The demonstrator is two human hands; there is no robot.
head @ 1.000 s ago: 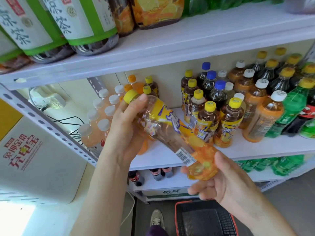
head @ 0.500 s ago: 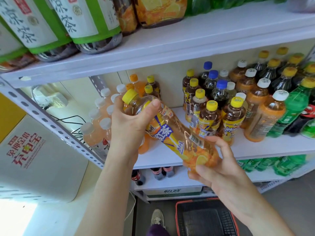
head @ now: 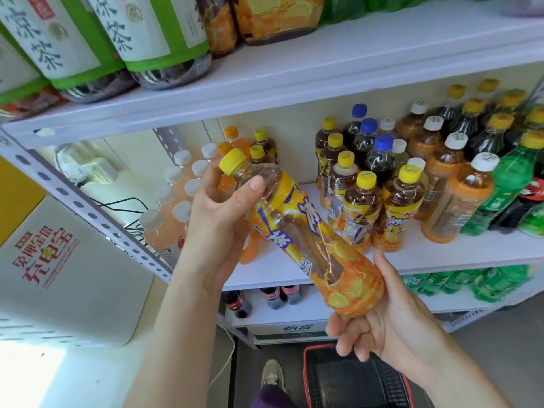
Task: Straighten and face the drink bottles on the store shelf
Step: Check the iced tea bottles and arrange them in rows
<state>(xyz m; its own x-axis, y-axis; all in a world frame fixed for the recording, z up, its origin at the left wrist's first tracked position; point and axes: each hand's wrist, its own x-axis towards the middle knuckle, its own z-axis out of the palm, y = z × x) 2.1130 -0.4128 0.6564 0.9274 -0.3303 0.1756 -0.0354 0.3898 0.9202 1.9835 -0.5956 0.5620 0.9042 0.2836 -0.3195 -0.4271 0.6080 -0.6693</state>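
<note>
A yellow-capped iced tea bottle (head: 306, 231) with a yellow and orange label is held tilted in front of the middle shelf (head: 441, 254), cap up and to the left. My left hand (head: 223, 213) grips its neck, thumb over the clear shoulder. My right hand (head: 379, 316) cups its orange base from below, fingers curled round it. On the shelf behind stand matching yellow-capped tea bottles (head: 362, 210), blue-capped dark bottles (head: 379, 154), white-capped orange bottles (head: 459, 201) and green bottles (head: 506, 184).
Pale pink white-capped bottles (head: 164, 222) stand at the shelf's left end beside a perforated metal upright (head: 97, 219). Large green-labelled tea bottles (head: 153, 39) sit on the shelf above. A red shopping basket (head: 356, 378) and my shoe (head: 272, 375) are on the floor below.
The bottle has been rotated in my hands, so the barcode has turned away and the label's front faces me. My right hand has shifted lower under the base.
</note>
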